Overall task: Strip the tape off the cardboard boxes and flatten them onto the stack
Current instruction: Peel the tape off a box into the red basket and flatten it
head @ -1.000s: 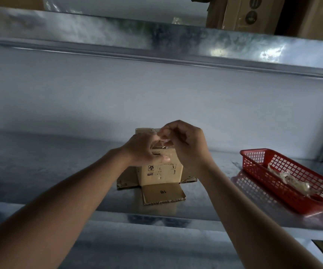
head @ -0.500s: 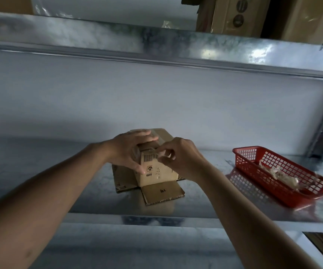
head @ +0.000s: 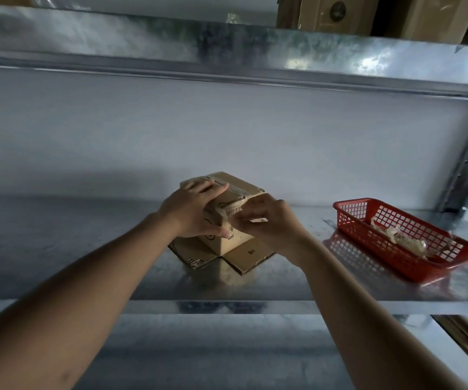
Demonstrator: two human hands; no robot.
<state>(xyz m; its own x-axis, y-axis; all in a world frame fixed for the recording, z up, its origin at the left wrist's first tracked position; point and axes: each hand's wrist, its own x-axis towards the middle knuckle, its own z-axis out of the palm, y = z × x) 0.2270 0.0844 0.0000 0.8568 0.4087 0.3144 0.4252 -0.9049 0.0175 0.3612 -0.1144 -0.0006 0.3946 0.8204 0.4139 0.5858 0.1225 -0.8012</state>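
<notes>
Since half a second ago the cardboard box [head: 228, 220] has turned on the shelf [head: 297, 280]: a corner now faces the camera where a flat side did before. The left hand [head: 192, 212] has slid further over the top, and the right hand [head: 269, 220] has shifted a little to the right along the near upper edge. The view has tipped slightly as well.

Box: small, brown, standing near the middle of the metal shelf with its bottom flaps [head: 244, 256] splayed flat on the surface around it. Dark printed marks show on the near faces. A strip of tape [head: 234, 190] runs across the top and down over the edge.

Left hand: lies over the top left of the box, fingers stretched across the lid, thumb down the near side face. It clasps the box between thumb and fingers.

Right hand: fingers curled, tips together at the upper near edge by the tape end. It appears to pinch the tape there, though the pinch point is small and partly hidden.

Red basket [head: 452, 261]: plastic mesh, on the same shelf, well apart to the right of the box. Crumpled pale tape scraps [head: 404, 239] lie inside it.

Above, an upper shelf [head: 227, 46] carries large brown cartons [head: 339, 12], cut off by the frame. A pale wall [head: 227, 130] stands behind.
</notes>
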